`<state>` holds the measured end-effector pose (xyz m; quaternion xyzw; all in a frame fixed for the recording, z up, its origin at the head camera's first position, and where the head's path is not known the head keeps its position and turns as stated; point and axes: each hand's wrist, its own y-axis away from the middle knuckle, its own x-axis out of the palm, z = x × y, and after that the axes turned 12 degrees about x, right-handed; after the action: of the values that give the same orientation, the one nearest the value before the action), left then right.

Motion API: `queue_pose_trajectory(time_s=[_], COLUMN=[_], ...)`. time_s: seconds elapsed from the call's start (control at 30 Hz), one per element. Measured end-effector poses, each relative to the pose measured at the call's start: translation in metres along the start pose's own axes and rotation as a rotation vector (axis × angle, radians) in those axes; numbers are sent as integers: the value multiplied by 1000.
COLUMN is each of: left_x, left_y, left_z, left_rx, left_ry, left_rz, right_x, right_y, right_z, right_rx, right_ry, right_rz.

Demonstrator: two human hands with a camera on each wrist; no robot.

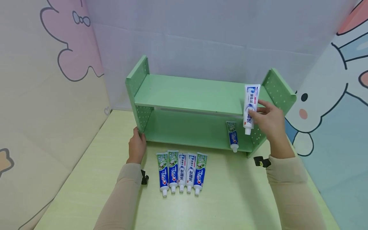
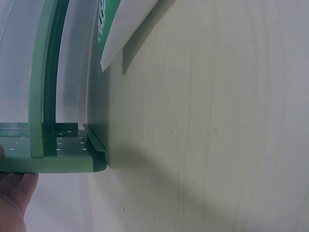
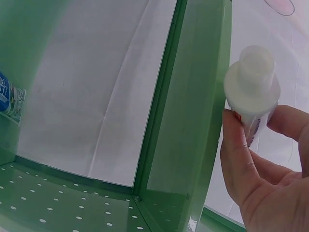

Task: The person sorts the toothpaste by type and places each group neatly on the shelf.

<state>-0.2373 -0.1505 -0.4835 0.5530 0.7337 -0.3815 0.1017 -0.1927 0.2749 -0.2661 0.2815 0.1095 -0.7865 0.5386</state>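
Note:
My right hand [image 1: 271,123] pinches a white toothpaste tube [image 1: 251,107] between thumb and fingers, cap down, in front of the upper board's right end. In the right wrist view its white cap [image 3: 252,79] faces the camera, beside the board's edge. At the lower left corner of the green two-tier shelf [image 1: 184,92], my left hand [image 1: 137,147] grips the side panel, with fingers [image 2: 21,191] against its outer face. A blue and green toothpaste tube [image 1: 232,135] lies on the lower board near the right, its cap over the front edge.
Several toothpaste tubes lie side by side on the table in front of the shelf, among them a blue Crest tube [image 1: 163,174] and a white one [image 1: 182,172]. The perforated right side panel [image 1: 279,89] stands near my right hand. A cloth backdrop [image 1: 195,41] hangs behind.

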Motion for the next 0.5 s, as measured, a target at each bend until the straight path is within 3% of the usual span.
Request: queue_pose_trajectory(time_s=[0.5], left_x=[-2], left_y=[1], left_z=[-5], left_rx=[-10], left_ry=[-1], left_rz=[8], right_x=[1], right_y=[-12], right_z=[13], right_rx=[24], right_ry=[-52], right_rz=[-4])
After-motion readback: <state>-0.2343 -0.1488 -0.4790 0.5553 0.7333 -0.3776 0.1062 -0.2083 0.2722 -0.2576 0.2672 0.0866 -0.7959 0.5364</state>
